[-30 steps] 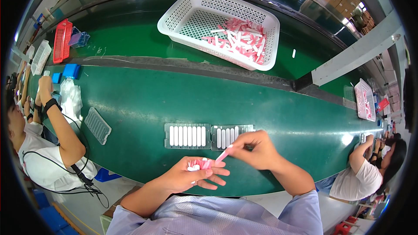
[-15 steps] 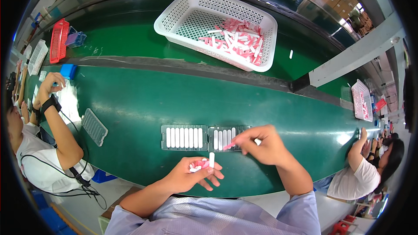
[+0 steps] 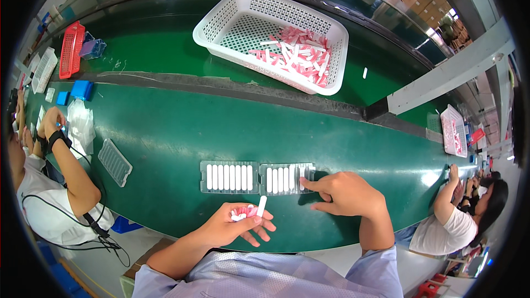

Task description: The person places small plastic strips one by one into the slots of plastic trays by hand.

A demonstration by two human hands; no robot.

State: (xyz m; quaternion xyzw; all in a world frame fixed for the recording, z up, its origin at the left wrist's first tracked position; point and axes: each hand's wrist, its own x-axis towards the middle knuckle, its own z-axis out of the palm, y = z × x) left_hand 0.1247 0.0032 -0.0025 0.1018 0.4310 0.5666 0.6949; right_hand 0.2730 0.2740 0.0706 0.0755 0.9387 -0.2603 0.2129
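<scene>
An open, clear hinged case lies flat on the green table, with a left half [image 3: 203, 183] and a right half [image 3: 296, 181]. Several white sticks [image 3: 230, 177] stand side by side in the left half; several more are in the right half, with a gap before the rightmost one [image 3: 302, 176]. My right hand [image 3: 353, 196] touches that rightmost stick with its extended index finger, thumb apart, gripping nothing visible. In front of the case, my left hand [image 3: 229, 229] cradles several pink-and-white sticks [image 3: 247, 211], and one white stick [image 3: 261, 206] points up between thumb and fingers.
Beyond a dark ledge [image 3: 221, 86] stands a white perforated basket [image 3: 221, 49] of pink-and-white sticks. A loose white stick [image 3: 365, 73] lies right of it. An empty clear tray [image 3: 115, 163] rests to the left. Co-workers [image 3: 83, 182] sit on both sides. A metal post [image 3: 441, 74] rises at right.
My right hand has moved down and right from above the case's right half, and the pink piece is gone from its fingers. A white stick now lies under its index fingertip.
</scene>
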